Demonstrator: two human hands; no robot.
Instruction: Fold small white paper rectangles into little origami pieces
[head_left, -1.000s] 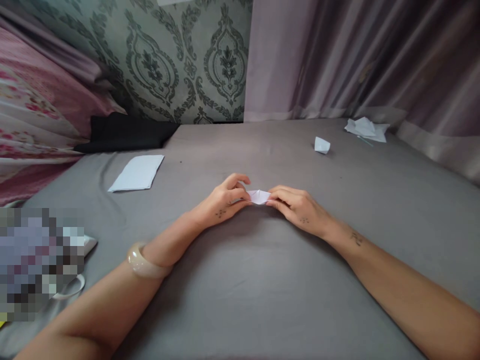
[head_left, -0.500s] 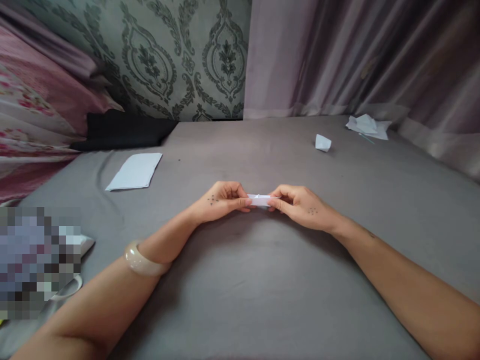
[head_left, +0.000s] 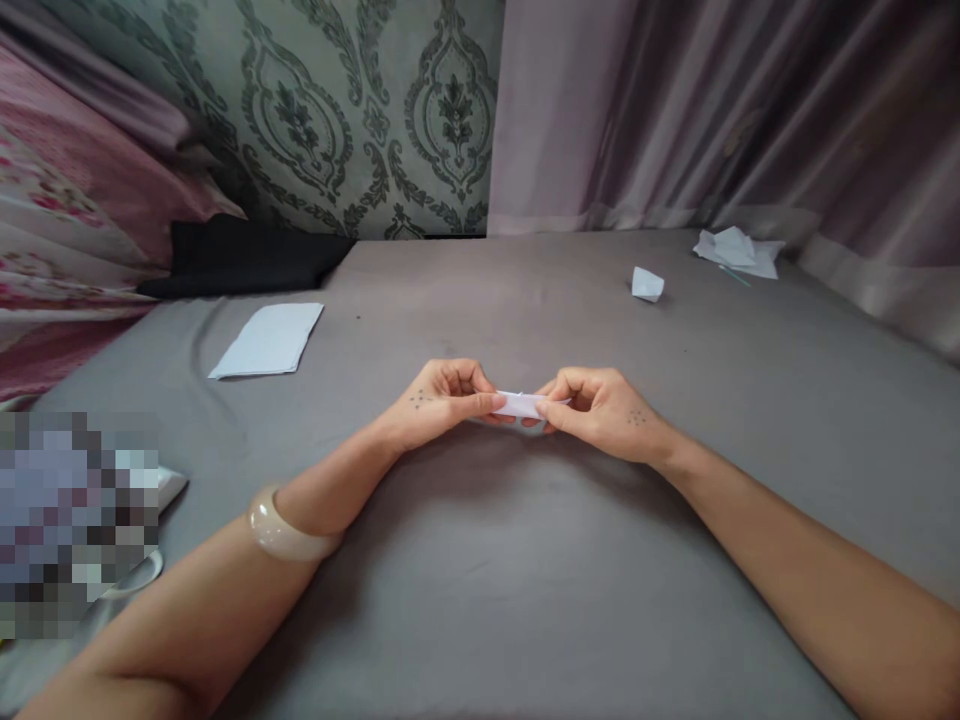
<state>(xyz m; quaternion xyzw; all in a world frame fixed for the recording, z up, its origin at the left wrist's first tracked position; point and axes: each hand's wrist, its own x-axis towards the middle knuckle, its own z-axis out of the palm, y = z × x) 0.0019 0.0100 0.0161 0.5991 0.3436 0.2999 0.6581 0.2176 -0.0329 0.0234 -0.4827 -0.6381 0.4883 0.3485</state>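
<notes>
A small folded piece of white paper (head_left: 521, 405) sits between my two hands, just above the grey bedsheet. My left hand (head_left: 442, 403) pinches its left end between thumb and fingers. My right hand (head_left: 600, 413) holds its right end the same way. The fingers hide most of the fold, so its exact shape cannot be seen. A pale bangle (head_left: 289, 530) circles my left wrist.
A flat sheet of pale paper (head_left: 266, 341) lies on the grey sheet to the left, a small folded paper (head_left: 647, 284) far ahead, and crumpled paper scraps (head_left: 739, 252) by the curtain. A black cloth (head_left: 240, 260) and floral bedding (head_left: 52, 240) lie at left. A pixelated object (head_left: 71, 525) sits at lower left.
Both hands have turned so the backs face up more, and the paper now lies flatter and narrower between them. My head view has tilted slightly.
</notes>
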